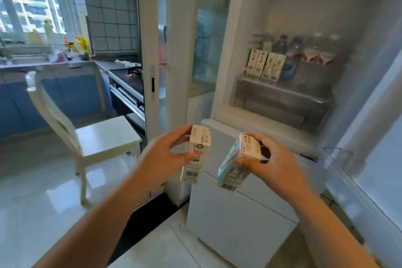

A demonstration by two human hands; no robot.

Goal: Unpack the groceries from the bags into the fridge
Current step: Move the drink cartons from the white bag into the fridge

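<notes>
Left hand (165,154) grips a white carton (196,154) near its top, thumb and fingers pinching opposite sides; carton hangs upright. Right hand (269,163) clamps a teal-sided carton (236,166), tilted, its top leaning right. Both cartons are held apart in front of the open fridge (221,72). On the fridge shelf (282,93) beyond stand small cartons (264,65) and bottles (291,54). A white chair (95,137) stands left.

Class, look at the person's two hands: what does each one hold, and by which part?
The left hand grips a white carton by its upper end. The right hand grips a teal-sided carton, tilted, also by its upper end.
</notes>
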